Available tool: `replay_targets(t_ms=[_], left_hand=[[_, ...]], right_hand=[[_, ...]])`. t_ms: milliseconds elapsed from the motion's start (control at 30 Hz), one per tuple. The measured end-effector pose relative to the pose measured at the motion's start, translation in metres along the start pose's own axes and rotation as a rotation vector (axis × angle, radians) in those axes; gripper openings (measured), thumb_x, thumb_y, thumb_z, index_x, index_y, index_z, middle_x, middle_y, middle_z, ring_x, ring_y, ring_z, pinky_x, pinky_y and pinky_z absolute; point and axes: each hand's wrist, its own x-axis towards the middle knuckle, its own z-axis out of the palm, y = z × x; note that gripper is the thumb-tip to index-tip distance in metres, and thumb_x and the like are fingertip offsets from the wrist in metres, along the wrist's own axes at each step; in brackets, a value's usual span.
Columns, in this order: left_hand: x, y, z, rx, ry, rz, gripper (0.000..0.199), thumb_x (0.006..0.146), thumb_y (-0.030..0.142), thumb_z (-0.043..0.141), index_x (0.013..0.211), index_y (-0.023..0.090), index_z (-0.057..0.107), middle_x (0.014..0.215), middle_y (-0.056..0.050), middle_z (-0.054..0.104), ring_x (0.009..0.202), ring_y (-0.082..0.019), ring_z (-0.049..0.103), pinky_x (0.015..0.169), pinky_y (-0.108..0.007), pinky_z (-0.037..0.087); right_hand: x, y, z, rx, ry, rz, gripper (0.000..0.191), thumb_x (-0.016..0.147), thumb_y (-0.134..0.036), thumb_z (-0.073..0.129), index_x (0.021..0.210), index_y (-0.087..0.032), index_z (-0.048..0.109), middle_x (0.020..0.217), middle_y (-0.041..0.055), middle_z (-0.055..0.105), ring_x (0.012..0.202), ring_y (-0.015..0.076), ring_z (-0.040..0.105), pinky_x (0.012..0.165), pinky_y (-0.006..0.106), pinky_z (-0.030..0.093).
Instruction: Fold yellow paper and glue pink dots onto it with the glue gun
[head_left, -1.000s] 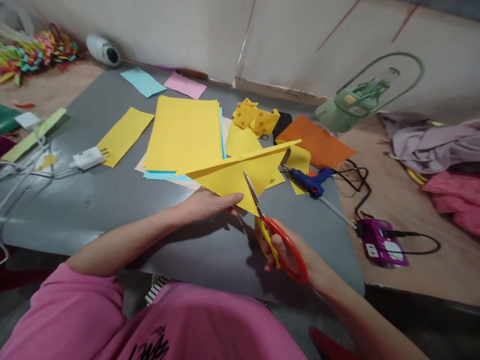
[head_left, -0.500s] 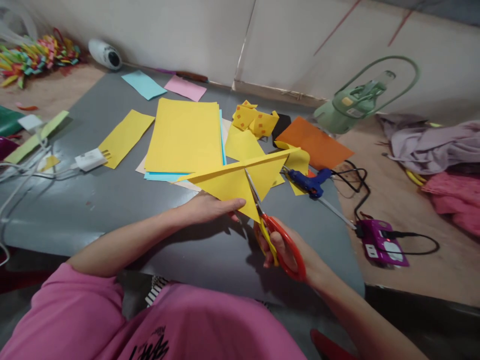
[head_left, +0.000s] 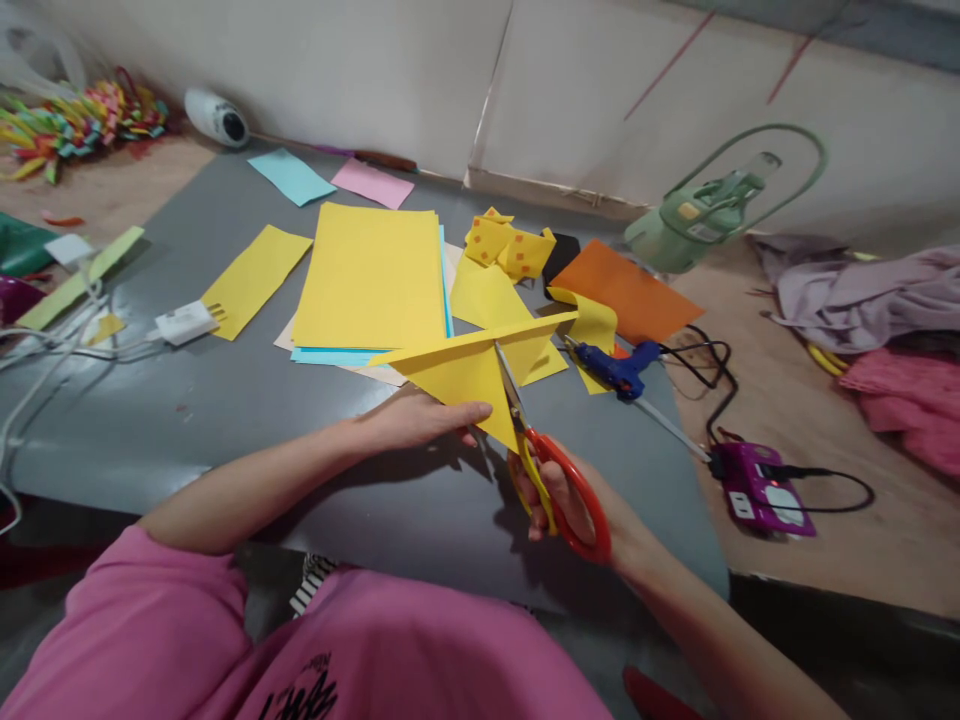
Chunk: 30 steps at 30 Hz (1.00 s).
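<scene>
My left hand pinches a folded yellow paper from its lower left side, thumb on top and fingers underneath. The paper has a long straight folded strip along its upper edge and narrows to a point toward me. My right hand grips scissors with one red and one yellow handle, fingers through the loops. The blades are on the paper, running from its lower point up toward the folded strip. Behind it lies a stack of yellow sheets, with blue and pale sheets under it.
Right of the paper lie a blue glue gun, an orange sheet and spotted yellow paper pieces. A green bottle and a purple power socket sit farther right. A white plug with cables lies left.
The paper's part right of the blades has swung away and looks narrower. The blades lie along the cut at nearly the same spot. The view has shifted slightly.
</scene>
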Motion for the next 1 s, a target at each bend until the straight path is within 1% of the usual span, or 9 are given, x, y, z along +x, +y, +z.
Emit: replay_targets(t_ms=[133, 367, 500, 567, 700, 800, 900, 967, 1000], left_hand=[[-0.002, 0.006, 0.002, -0.024, 0.003, -0.033, 0.032, 0.089, 0.03, 0.062, 0.059, 0.018, 0.068, 0.093, -0.006, 0.079, 0.08, -0.017, 0.071, 0.075, -0.026, 0.053], [0.002, -0.003, 0.002, -0.138, 0.02, 0.073, 0.026, 0.085, 0.034, 0.066, 0.066, 0.017, 0.069, 0.097, -0.009, 0.078, 0.077, -0.018, 0.07, 0.076, -0.031, 0.056], [0.005, -0.009, 0.0, -0.174, 0.057, 0.053, 0.03, 0.083, 0.038, 0.069, 0.063, 0.016, 0.07, 0.103, -0.012, 0.078, 0.089, -0.021, 0.071, 0.083, -0.03, 0.056], [0.008, -0.013, -0.001, -0.251, 0.079, 0.052, 0.028, 0.081, 0.04, 0.071, 0.07, 0.015, 0.073, 0.104, -0.013, 0.077, 0.093, -0.022, 0.071, 0.082, -0.03, 0.056], [0.015, -0.018, -0.003, -0.476, 0.06, 0.087, 0.03, 0.075, 0.034, 0.075, 0.096, 0.013, 0.073, 0.106, -0.011, 0.077, 0.08, -0.017, 0.071, 0.069, -0.027, 0.057], [0.016, -0.017, -0.006, -0.52, 0.03, 0.034, 0.022, 0.072, 0.029, 0.076, 0.084, 0.011, 0.072, 0.09, -0.008, 0.076, 0.064, -0.013, 0.067, 0.06, -0.024, 0.055], [0.015, -0.014, -0.009, -0.548, 0.015, 0.003, 0.013, 0.07, 0.023, 0.075, 0.069, 0.012, 0.067, 0.069, -0.003, 0.07, 0.053, -0.012, 0.063, 0.053, -0.022, 0.052], [0.016, -0.013, -0.007, -0.555, 0.021, -0.028, 0.014, 0.071, 0.02, 0.074, 0.065, 0.012, 0.064, 0.061, -0.002, 0.067, 0.05, -0.012, 0.062, 0.051, -0.022, 0.051], [0.017, -0.013, -0.006, -0.562, 0.024, -0.042, 0.012, 0.071, 0.019, 0.073, 0.065, 0.012, 0.064, 0.061, -0.003, 0.067, 0.05, -0.011, 0.062, 0.051, -0.022, 0.051]], right_hand=[[0.0, 0.0, 0.001, 0.089, 0.002, 0.035, 0.061, 0.079, -0.081, 0.056, 0.094, -0.022, 0.049, 0.075, -0.0043, 0.051, 0.048, 0.0073, 0.049, 0.043, 0.024, 0.053], [-0.007, -0.006, 0.001, 0.127, -0.021, 0.086, 0.061, 0.077, -0.08, 0.06, 0.097, -0.023, 0.05, 0.071, -0.0056, 0.049, 0.048, 0.0079, 0.047, 0.041, 0.024, 0.05], [-0.017, -0.025, -0.004, -0.051, 0.001, 0.112, 0.059, 0.077, -0.079, 0.06, 0.092, -0.023, 0.051, 0.069, -0.0049, 0.049, 0.05, 0.0102, 0.049, 0.045, 0.026, 0.048], [-0.022, -0.032, -0.016, -0.322, 0.103, 0.084, 0.054, 0.078, -0.076, 0.061, 0.091, -0.024, 0.054, 0.07, -0.0021, 0.055, 0.054, 0.0139, 0.053, 0.049, 0.028, 0.047], [-0.03, -0.022, -0.053, -0.986, 0.479, -0.009, 0.052, 0.087, -0.069, 0.053, 0.109, -0.022, 0.059, 0.083, 0.0104, 0.069, 0.069, 0.0283, 0.064, 0.056, 0.036, 0.045], [-0.032, -0.006, -0.074, -1.322, 0.595, -0.093, 0.052, 0.095, -0.061, 0.044, 0.112, -0.015, 0.062, 0.088, 0.0188, 0.071, 0.077, 0.0366, 0.067, 0.06, 0.042, 0.048], [-0.029, -0.001, -0.069, -1.485, 0.755, -0.292, 0.045, 0.098, -0.051, 0.047, 0.119, -0.015, 0.062, 0.1, 0.0225, 0.07, 0.093, 0.0388, 0.066, 0.074, 0.049, 0.052], [-0.023, -0.005, -0.051, -1.463, 0.844, -0.499, 0.043, 0.098, -0.039, 0.054, 0.135, -0.018, 0.054, 0.124, 0.0214, 0.065, 0.112, 0.0357, 0.063, 0.09, 0.049, 0.051], [-0.017, -0.008, -0.04, -1.44, 0.818, -0.638, 0.045, 0.097, -0.033, 0.056, 0.14, -0.021, 0.05, 0.133, 0.0192, 0.062, 0.118, 0.0333, 0.061, 0.095, 0.048, 0.051]])
